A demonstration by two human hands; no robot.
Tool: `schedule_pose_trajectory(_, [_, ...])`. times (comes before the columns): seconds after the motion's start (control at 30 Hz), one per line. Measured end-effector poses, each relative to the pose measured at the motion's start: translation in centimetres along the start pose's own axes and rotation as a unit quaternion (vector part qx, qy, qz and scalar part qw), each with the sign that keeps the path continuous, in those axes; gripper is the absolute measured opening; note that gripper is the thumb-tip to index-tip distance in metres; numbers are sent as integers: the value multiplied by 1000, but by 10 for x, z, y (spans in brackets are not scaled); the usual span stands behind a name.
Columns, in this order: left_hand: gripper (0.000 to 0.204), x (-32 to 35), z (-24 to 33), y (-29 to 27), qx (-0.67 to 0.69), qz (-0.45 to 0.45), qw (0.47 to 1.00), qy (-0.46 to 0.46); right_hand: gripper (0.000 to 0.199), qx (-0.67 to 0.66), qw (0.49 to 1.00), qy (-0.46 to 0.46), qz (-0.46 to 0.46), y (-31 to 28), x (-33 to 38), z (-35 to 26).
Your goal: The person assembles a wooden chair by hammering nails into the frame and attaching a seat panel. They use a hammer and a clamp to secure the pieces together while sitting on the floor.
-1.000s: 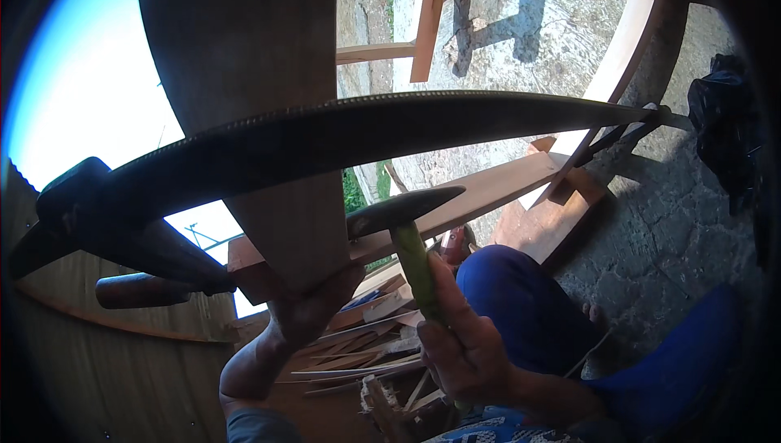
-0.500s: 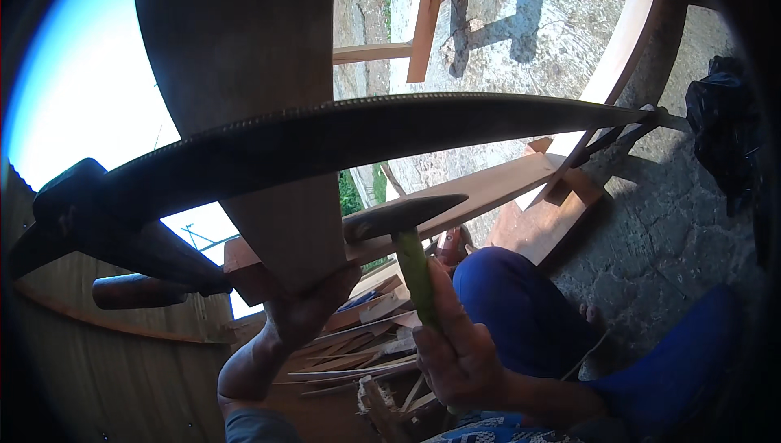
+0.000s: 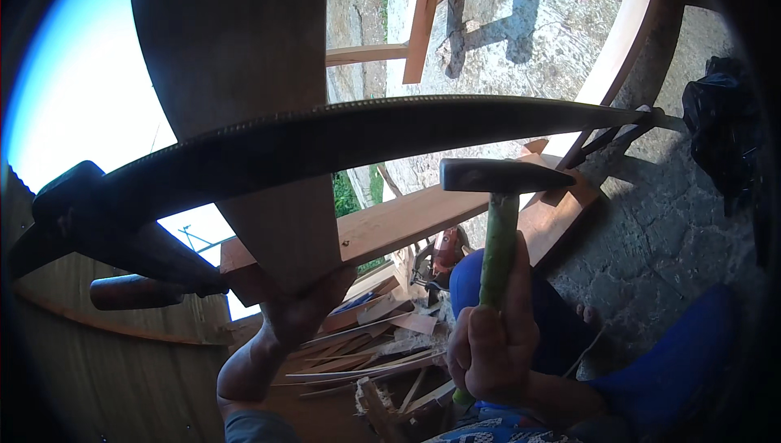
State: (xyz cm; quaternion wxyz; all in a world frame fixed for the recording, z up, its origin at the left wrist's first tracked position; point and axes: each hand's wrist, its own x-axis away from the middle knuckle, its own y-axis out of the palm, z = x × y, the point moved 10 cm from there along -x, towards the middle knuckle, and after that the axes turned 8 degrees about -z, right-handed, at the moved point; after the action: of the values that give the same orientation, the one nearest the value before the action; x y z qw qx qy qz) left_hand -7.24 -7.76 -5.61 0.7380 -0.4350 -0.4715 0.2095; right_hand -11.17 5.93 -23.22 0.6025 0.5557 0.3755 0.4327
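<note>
My right hand (image 3: 500,349) grips a hammer by its green handle (image 3: 497,256). Its dark steel head (image 3: 506,176) is raised, apart from the wooden rail (image 3: 407,219) behind it. At the left end of that rail, my left hand (image 3: 305,309) grasps the lower end of a wide wooden board (image 3: 281,231) from below; most of its fingers are hidden. A small dark spot, perhaps a nail head, shows on the rail beside the board. Across the front runs a long dark bar clamp (image 3: 366,138) with a wooden handle (image 3: 137,290) at lower left.
Below lie scattered wood offcuts (image 3: 382,345) and a red tool (image 3: 446,249). A curved pale timber (image 3: 626,44) stands at right, near a black plastic bag (image 3: 724,126) on the concrete floor. My blue-clad knee (image 3: 468,280) is close to the hammer handle.
My right hand has drawn the hammer back to the right and up, away from the rail beside the board. My left hand stays nearly where it was.
</note>
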Motion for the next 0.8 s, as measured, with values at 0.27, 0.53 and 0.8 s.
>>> schedule_pose_trajectory(0.27, [43,-3,1,-3,-15,29,999,31,66,26,1000,4,-10,-9,-10,-12])
schedule_pose_trajectory(0.53, [33,-10,14,2,22,44,999,-14,60,72,996,39,-23,1,-2,2])
schedule_pose_trajectory(0.8, [51,-5,26,-9,-20,91,994,53,48,398,894,-157,134,-26,-1,-31])
